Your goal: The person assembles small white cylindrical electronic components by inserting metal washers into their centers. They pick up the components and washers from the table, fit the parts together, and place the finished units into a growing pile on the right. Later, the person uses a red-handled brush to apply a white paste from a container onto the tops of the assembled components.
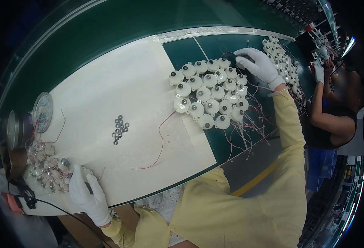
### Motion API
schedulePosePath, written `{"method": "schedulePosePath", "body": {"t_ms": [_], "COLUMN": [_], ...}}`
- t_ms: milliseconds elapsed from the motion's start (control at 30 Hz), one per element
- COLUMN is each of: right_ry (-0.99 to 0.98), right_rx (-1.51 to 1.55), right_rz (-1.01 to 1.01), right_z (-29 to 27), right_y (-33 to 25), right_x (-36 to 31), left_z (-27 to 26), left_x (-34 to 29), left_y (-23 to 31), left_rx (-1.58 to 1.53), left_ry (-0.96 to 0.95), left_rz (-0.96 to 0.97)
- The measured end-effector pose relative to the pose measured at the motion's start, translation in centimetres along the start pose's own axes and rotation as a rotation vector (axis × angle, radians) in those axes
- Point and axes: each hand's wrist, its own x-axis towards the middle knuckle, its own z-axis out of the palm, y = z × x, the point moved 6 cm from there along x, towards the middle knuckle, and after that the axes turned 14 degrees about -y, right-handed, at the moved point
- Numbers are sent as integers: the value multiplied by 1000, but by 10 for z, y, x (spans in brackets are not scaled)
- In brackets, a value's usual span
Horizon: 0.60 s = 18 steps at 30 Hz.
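Motors point(203, 95) just left of your right hand point(257, 66), well right of your left point(88, 194).
Both hands are half-curled; whether either grips anything, I can't tell. Your left is beside a wired pile point(45, 167), uncountable; about 24 motors stand shaft-up, roughly fourteen rings point(119, 129) between.

The place looks like a factory assembly floor. Many identical round white wired parts point(203, 94) crowd a green work surface point(182, 51), and small metal rings point(119, 126) lie in a cluster on the pale sheet point(144, 82) beside it. A white-gloved co-worker point(335, 126) handles things farther along, a yellow stripe point(254, 179) crosses the grey floor point(248, 165), and a bright strip light point(348, 46) shines beyond.
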Motion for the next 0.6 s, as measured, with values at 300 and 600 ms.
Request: {"method": "schedulePosePath", "body": {"t_ms": [300, 600], "right_ry": [-117, -171], "right_rx": [-33, -207], "right_rz": [-185, 135], "right_z": [-15, -15], "right_y": [-11, -14], "right_x": [-4, 0], "left_z": [5, 1], "left_x": [-2, 0], "left_y": [-6, -2], "left_rx": [-68, -7], "left_ry": [-37, -29], "left_rz": [-55, -47]}}
